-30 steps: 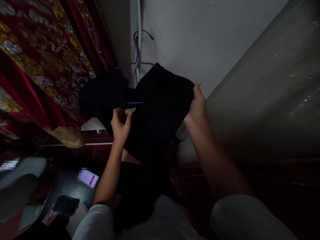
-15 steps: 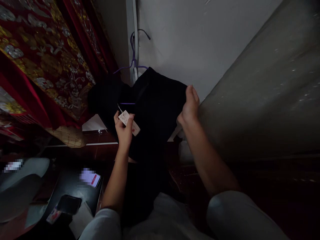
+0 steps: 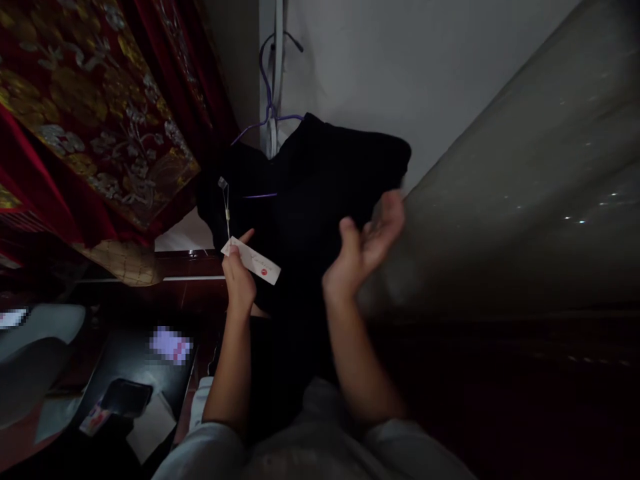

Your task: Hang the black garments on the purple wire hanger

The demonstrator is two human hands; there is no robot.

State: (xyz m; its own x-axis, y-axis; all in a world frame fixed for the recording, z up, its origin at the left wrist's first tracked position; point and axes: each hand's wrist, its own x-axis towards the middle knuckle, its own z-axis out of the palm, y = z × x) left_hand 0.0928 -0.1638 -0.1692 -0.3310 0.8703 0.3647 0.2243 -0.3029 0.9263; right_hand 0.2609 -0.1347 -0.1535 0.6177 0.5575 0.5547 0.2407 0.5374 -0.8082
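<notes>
A black garment (image 3: 340, 167) hangs on a purple wire hanger (image 3: 270, 110), which is hooked up by the wall. My left hand (image 3: 240, 277) pinches a white hang tag (image 3: 257, 260) with a red dot, in front of the garment. The tag's thin string runs up to a small clear piece near the garment's left shoulder. My right hand (image 3: 363, 247) is apart from the tag, below the garment's right sleeve, with its thumb and fingers spread and nothing in it. It is slightly blurred.
Red cloth with gold and silver embroidery (image 3: 100, 113) hangs at the left. Below it is a dark table (image 3: 135, 353) with a lit phone (image 3: 171, 345), a black case-like object (image 3: 127, 397) and papers. A greyish sheet (image 3: 490, 207) slopes down the right side.
My right hand has let go of the garment's sleeve and moved left and down, opening. My left hand has turned the tag, so its red-dotted face shows more fully.
</notes>
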